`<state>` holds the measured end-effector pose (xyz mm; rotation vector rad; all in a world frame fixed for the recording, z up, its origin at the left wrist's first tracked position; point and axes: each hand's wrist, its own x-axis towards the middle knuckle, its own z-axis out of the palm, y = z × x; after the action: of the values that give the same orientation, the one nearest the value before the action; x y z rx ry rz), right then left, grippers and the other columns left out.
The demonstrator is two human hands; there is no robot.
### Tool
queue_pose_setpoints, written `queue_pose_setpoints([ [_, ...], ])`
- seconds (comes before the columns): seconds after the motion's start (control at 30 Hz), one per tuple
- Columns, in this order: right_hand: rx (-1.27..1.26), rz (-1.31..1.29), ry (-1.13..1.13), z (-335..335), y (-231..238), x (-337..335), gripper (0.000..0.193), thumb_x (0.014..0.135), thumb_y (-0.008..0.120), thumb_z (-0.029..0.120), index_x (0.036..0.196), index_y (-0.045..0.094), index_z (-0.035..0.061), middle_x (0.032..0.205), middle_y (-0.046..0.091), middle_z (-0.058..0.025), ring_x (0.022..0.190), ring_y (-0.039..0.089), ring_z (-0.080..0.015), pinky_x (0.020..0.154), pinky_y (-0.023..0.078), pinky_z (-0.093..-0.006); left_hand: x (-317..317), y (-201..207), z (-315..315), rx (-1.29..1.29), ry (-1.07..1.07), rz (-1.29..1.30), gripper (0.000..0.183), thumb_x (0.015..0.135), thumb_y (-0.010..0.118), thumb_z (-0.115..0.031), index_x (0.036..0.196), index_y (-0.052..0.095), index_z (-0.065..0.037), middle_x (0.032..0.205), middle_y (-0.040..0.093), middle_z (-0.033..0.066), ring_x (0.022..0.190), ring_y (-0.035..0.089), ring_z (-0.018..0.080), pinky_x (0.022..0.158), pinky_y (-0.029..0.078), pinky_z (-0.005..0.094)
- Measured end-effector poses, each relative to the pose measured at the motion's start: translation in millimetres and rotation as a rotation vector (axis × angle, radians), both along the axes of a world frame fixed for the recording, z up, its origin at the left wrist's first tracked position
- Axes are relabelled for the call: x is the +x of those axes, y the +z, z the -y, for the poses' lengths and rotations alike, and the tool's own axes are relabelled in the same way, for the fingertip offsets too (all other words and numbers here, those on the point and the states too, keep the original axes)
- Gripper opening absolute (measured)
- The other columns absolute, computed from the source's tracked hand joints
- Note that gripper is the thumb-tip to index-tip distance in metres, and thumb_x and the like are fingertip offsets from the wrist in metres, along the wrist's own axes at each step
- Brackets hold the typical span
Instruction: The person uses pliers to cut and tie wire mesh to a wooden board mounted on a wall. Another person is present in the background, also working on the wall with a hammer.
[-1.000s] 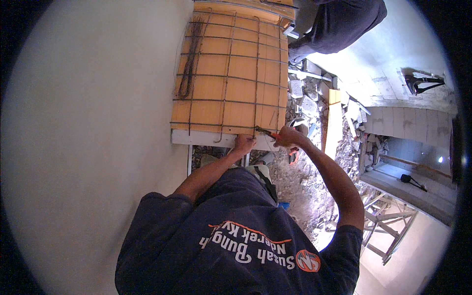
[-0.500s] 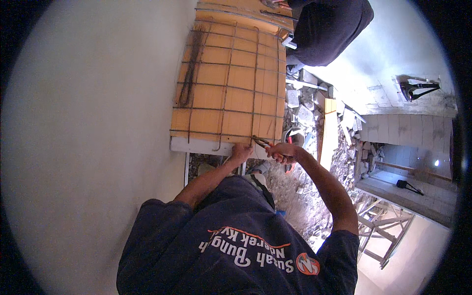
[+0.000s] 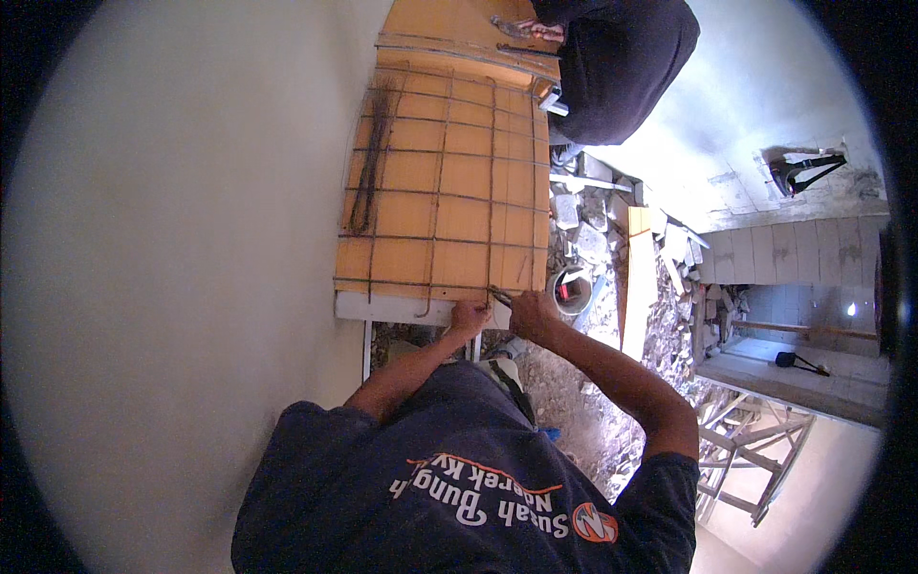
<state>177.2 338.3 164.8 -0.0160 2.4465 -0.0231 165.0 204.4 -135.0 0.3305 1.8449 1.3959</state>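
Note:
A grid of thin steel rods, a rebar mesh, lies over an orange board. At its near edge my right hand grips a pair of pincers, whose jaws meet the end of a lengthwise rod at the last crossing. Close on the left of the jaws, my left hand is closed with its fingers pinched beside the rod's end; what they hold is too small to make out. A bundle of thin dark tie wire rests on the mesh's left side.
Beyond the mesh a person in dark clothes bends over the board, one hand on a hammer-like tool. A pale wall rises at left. Right of the board are rubble, a bucket and a long plank.
My right hand has turned and moved left, nearer my left hand, the pincers still at the rod. The view has shifted, and the other person's hand and tool show more fully.

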Motion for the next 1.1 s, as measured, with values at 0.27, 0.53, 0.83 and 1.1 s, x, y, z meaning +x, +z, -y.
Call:
queue_pose_setpoints([
  [0.27,-0.334,0.728,-0.765,-39.1,-8.8,-35.9,0.035,0.082,0.081,0.024,0.079,0.065,-0.0076,0.069,0.068,-0.0181,0.055,0.069,-0.0264,0.050,0.061,-0.0398,-20.7,78.2,10.4,-0.095,-0.192,-0.086,0.020,0.081,0.073,-0.029,0.082,0.076,-0.009,0.076,0.075,0.0090,0.073,0.073,0.0275,0.071,0.055,0.0435],
  [0.53,-0.846,0.770,-1.165,-32.8,-18.4,-23.7,0.025,0.091,0.074,0.022,0.091,0.068,-0.0029,0.066,0.066,-0.0096,0.052,0.063,-0.0172,0.050,0.055,-0.0333,-15.9,67.2,11.3,-0.104,-0.102,-0.093,0.028,0.078,0.071,-0.034,0.081,0.074,-0.006,0.071,0.069,0.0160,0.070,0.070,0.0339,0.067,0.053,0.0454],
  [0.83,-0.967,0.551,-1.413,-25.0,-40.6,48.8,0.028,0.093,0.072,0.030,0.088,0.060,0.0049,0.064,0.060,0.0014,0.050,0.057,-0.0101,0.047,0.048,-0.0254,-7.7,55.7,3.6,-0.171,-0.132,-0.046,0.024,0.079,0.072,-0.034,0.075,0.075,-0.010,0.071,0.070,0.0146,0.071,0.071,0.0317,0.068,0.054,0.0439],
  [1.1,0.086,-0.066,-0.245,-2.8,-18.9,22.0,0.036,0.088,0.068,0.025,0.109,0.059,-0.0024,0.082,0.072,-0.0164,0.078,0.073,-0.0275,0.066,0.059,-0.0403,-15.1,75.3,8.8,-0.124,-0.123,-0.052,0.027,0.079,0.072,-0.034,0.070,0.074,-0.008,0.065,0.069,0.0117,0.066,0.071,0.0280,0.067,0.054,0.0428],
])
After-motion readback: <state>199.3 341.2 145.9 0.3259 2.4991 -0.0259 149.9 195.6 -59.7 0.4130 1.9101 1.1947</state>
